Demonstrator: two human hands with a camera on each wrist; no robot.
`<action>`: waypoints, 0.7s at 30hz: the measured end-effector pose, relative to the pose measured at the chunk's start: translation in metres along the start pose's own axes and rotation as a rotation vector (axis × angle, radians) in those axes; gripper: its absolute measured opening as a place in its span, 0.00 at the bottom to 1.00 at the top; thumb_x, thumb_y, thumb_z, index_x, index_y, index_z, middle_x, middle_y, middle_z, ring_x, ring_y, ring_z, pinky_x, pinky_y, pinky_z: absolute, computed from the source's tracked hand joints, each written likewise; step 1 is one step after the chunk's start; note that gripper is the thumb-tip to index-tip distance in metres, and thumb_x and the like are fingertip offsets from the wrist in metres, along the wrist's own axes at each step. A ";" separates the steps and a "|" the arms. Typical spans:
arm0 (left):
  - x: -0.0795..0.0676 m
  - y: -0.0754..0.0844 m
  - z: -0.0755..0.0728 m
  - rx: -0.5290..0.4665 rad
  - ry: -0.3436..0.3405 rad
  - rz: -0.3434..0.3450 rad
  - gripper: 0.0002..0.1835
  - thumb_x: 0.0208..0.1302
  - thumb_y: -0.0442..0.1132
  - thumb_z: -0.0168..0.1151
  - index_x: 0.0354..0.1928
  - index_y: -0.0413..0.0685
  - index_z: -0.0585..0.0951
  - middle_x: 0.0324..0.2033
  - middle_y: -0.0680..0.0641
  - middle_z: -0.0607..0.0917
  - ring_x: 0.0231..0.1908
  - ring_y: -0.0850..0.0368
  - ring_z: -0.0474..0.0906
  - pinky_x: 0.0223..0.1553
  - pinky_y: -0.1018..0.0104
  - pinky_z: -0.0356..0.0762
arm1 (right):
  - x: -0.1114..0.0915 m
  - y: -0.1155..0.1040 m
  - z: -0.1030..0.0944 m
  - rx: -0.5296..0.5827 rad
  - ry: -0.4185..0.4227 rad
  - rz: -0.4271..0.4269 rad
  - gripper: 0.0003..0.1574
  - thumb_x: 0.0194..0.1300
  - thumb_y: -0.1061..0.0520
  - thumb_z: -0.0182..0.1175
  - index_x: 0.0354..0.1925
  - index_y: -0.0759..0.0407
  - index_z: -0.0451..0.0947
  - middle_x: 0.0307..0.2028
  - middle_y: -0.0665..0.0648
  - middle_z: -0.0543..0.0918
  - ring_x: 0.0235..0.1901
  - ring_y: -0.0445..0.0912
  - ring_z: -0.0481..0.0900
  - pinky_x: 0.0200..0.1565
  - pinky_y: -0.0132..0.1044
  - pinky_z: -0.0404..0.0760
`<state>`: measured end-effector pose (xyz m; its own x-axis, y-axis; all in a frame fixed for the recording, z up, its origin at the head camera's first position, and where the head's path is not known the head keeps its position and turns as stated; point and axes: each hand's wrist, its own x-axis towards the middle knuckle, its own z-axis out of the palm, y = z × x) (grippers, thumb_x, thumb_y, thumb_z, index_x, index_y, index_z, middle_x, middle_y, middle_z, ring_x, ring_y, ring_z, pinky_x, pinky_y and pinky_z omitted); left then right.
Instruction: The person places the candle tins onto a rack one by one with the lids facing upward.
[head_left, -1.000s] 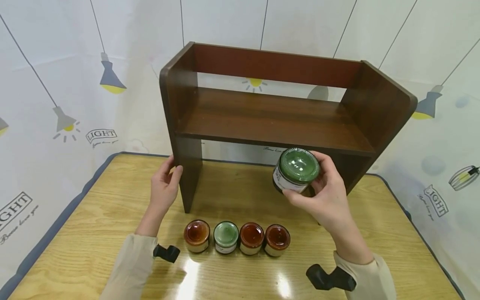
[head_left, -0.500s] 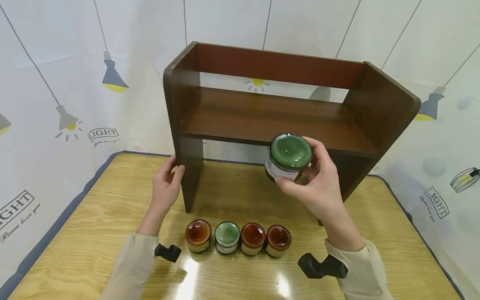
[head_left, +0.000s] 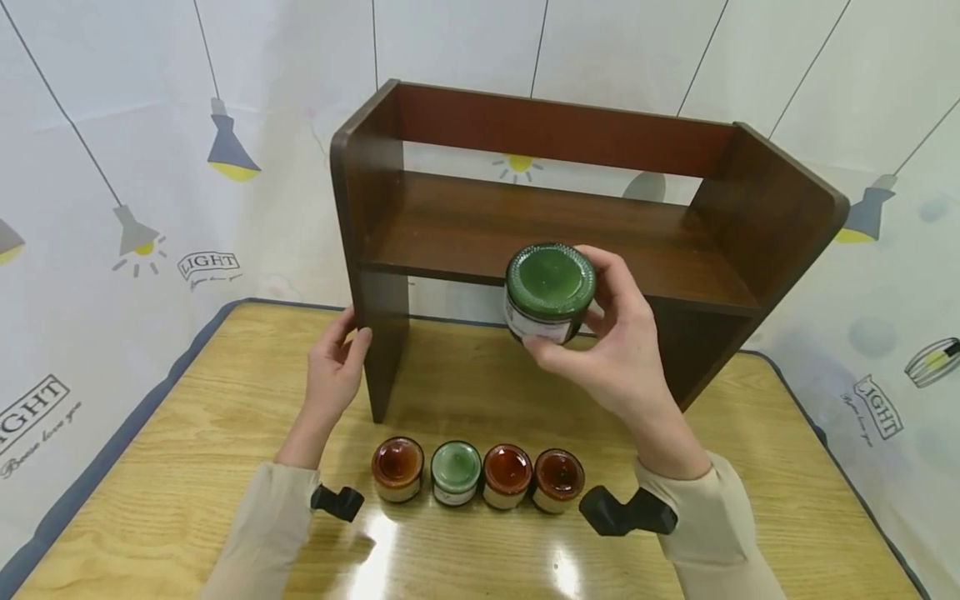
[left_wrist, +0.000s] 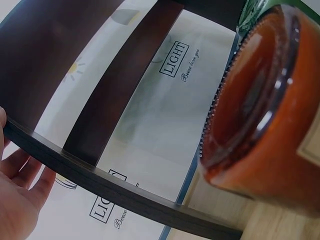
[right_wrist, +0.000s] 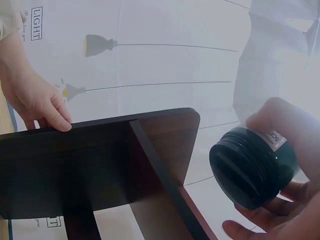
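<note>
My right hand [head_left: 621, 346] grips a dark green glass jar [head_left: 551, 283] with a white label, thumb on the near side and fingers around the far side. The jar is raised in front of the middle board of a dark brown wooden shelf [head_left: 480, 229]. In the right wrist view the same jar [right_wrist: 250, 165] shows a dark, ridged end. My left hand [head_left: 336, 362] touches the outer side of the shelf's left panel, its fingers loosely extended. An amber jar [head_left: 397, 468], a pale green jar [head_left: 455, 471] and red-brown jars [head_left: 507, 473] stand on the table.
The wooden table [head_left: 187, 450] has a dark blue edge. White sheeting [head_left: 285, 167] printed with lamps hangs behind and at both sides. The shelf has an open bay below its middle board. The standing jars form a row in front of it.
My right hand has carried the green jar left and upward, from near the right panel to the front of the middle board. The left hand stays at the left panel.
</note>
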<state>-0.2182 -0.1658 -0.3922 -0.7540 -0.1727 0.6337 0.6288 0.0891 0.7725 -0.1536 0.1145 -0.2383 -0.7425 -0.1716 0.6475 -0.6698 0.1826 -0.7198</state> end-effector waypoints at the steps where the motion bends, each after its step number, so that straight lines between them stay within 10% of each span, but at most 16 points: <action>1: 0.000 0.000 0.000 0.002 0.000 0.001 0.17 0.64 0.21 0.50 0.55 0.22 0.70 0.49 0.24 0.74 0.48 0.62 0.74 0.47 0.77 0.74 | 0.002 -0.001 0.001 0.007 0.001 0.004 0.45 0.37 0.74 0.70 0.57 0.69 0.66 0.48 0.53 0.75 0.46 0.49 0.72 0.43 0.33 0.77; 21: 0.001 0.000 0.000 0.016 0.015 0.000 0.17 0.63 0.20 0.50 0.54 0.21 0.71 0.48 0.26 0.75 0.47 0.66 0.74 0.46 0.78 0.74 | 0.049 -0.013 0.006 -0.135 -0.049 -0.110 0.40 0.41 0.70 0.69 0.55 0.68 0.67 0.46 0.55 0.76 0.45 0.43 0.72 0.40 0.32 0.79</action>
<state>-0.2189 -0.1662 -0.3910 -0.7511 -0.1876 0.6330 0.6254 0.1050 0.7732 -0.1814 0.0976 -0.1990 -0.6656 -0.2437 0.7054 -0.7442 0.2878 -0.6028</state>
